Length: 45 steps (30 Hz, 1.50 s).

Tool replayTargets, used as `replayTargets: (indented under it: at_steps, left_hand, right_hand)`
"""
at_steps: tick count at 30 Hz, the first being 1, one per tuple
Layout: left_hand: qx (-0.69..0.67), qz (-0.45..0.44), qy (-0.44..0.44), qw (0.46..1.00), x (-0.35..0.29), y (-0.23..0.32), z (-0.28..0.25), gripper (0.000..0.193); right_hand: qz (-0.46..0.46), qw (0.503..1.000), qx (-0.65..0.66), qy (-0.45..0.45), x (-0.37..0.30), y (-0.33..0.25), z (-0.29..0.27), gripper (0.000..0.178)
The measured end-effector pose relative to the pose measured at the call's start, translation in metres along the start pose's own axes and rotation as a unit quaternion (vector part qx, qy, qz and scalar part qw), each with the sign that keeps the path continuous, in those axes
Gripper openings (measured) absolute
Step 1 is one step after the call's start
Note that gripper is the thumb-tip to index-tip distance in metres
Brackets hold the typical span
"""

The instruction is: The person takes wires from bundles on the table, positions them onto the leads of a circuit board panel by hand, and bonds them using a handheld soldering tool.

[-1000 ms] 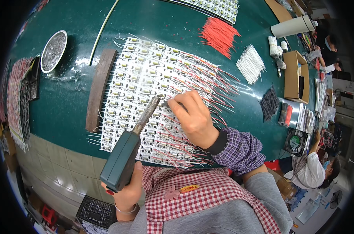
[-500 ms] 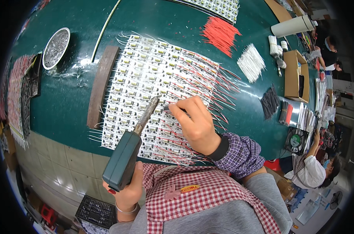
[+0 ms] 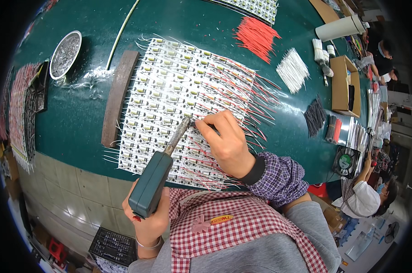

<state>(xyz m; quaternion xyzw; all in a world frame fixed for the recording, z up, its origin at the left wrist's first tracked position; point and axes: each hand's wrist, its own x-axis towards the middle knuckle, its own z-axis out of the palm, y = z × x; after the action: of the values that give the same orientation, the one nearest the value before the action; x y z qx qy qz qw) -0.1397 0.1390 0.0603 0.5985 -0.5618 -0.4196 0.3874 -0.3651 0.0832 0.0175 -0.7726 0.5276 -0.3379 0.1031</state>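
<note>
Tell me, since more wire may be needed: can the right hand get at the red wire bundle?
Probably yes: the right hand rests on the board, and only low board and bare table lie toward the red wire bundle.

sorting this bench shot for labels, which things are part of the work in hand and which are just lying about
In use:
left hand gripping the soldering iron
right hand on a wire at the iron's tip
panel of small boards

Lying about:
red wires
white wires
black wires
metal bowl
brown block
cardboard box
small fan
</note>
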Motion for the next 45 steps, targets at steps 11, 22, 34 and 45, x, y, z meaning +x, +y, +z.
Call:
replayTargets:
  at_steps: [11, 22, 34, 45]
  left_hand:
    - [0.016, -0.03, -0.022, 0.999, 0.005, 0.015, 0.001, 0.016]
    - [0.029, -0.08, 0.039, 0.996, -0.017, -0.002, -0.003, 0.022]
    - [0.018, -0.063, 0.059, 0.996, -0.022, 0.002, -0.004, 0.022]
    - [0.039, -0.022, 0.041, 0.998, -0.024, -0.007, -0.009, 0.021]
  right_hand:
    - [0.004, 1.0, -0.016, 0.004, -0.001, -0.003, 0.002, 0.038]
    - [0.007, 1.0, -0.022, 0.005, -0.001, -0.004, 0.003, 0.037]
    - [-0.012, 0.999, -0.046, -0.011, -0.004, -0.003, 0.0, 0.034]
    - [-0.009, 1.0, 0.002, 0.01, -0.013, -0.014, 0.003, 0.041]
